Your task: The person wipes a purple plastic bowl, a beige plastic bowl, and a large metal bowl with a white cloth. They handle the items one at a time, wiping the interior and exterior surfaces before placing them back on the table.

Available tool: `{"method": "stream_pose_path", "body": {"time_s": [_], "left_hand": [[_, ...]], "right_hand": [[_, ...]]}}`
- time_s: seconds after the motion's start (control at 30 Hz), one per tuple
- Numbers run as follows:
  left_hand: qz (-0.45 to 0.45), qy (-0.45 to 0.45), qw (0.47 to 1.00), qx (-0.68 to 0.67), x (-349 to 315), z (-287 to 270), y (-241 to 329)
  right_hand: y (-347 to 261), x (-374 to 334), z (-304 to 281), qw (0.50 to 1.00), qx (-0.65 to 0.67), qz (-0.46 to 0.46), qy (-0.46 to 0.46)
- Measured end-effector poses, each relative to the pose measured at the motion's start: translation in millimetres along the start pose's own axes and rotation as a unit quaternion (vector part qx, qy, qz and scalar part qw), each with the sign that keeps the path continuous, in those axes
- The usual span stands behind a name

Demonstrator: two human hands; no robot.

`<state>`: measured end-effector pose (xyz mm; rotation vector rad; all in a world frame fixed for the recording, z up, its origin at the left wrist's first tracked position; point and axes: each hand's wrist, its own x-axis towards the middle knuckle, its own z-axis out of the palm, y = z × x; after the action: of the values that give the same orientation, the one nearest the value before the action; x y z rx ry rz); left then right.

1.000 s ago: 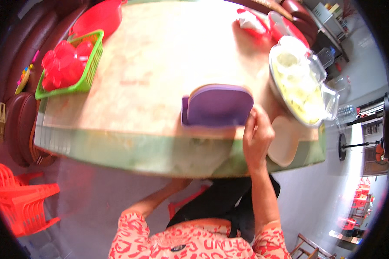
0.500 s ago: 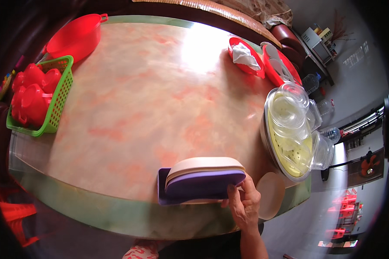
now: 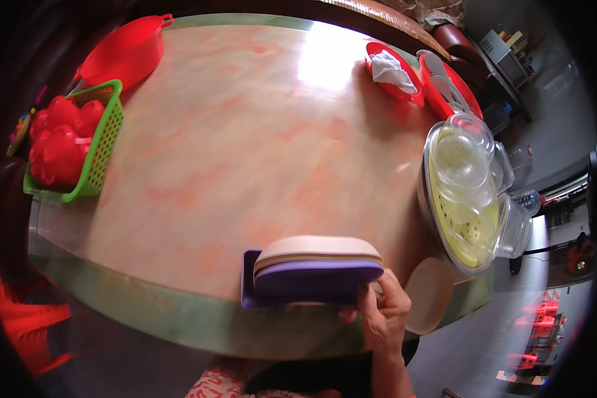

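Note:
Near the table's front edge, my right hand [image 3: 386,310] pinches the right end of a purple plate [image 3: 318,282]. Behind that plate, several cream plates [image 3: 318,247] stand on edge in a stack. A purple rack or tray-like piece [image 3: 248,278] shows at the stack's left end and beneath it; how it joins the plates is hidden. Just right of my hand, a flat cream round plate [image 3: 430,295] lies by the table's edge. My left hand is out of sight; only red-and-white patterned cloth [image 3: 222,383] shows at the lower edge.
At the left stands a green basket [image 3: 103,152] of red cups [image 3: 60,159], with a red basin [image 3: 123,53] behind. On the right, clear plastic bowls [image 3: 464,166] fill a yellow colander [image 3: 467,232]. Two red plates [image 3: 395,93] [image 3: 471,93] lie beyond, one holding white cloth.
The view has turned slightly, so most table items appear farther right and a little higher. My right hand keeps its pinch on the purple plate.

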<state>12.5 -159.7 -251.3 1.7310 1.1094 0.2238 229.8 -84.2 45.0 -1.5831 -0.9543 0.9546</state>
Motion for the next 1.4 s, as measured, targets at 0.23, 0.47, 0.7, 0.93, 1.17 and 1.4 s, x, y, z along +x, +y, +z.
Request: {"method": "stream_pose_path", "body": {"time_s": [0.23,0.47,0.7,0.93,1.17,1.4], "left_hand": [[0.030,-0.037,0.992,-0.113,-7.0,-15.6,21.5],[0.060,-0.097,0.979,-0.170,-27.8,-26.9,61.4],[0.154,-0.052,0.986,-0.019,-57.8,-48.4,126.7],[0.119,-0.007,0.962,-0.244,-93.9,-90.4,222.4],[0.134,0.031,0.881,-0.453,-76.3,-67.7,266.0],[0.156,0.120,0.967,-0.159,7.5,-65.4,306.8]], "right_hand": [[-12.7,-3.0,36.2,0.998,-0.004,-0.055,-0.024],[4.6,23.7,67.2,0.986,-0.060,-0.155,-0.032],[-10.4,22.4,74.4,0.992,-0.006,-0.094,-0.081],[-10.0,-72.0,-17.1,0.948,-0.036,-0.237,-0.208],[27.3,-146.4,-64.3,0.969,-0.009,-0.194,-0.149],[27.5,-137.9,-130.2,0.959,-0.100,-0.199,0.177]]}}
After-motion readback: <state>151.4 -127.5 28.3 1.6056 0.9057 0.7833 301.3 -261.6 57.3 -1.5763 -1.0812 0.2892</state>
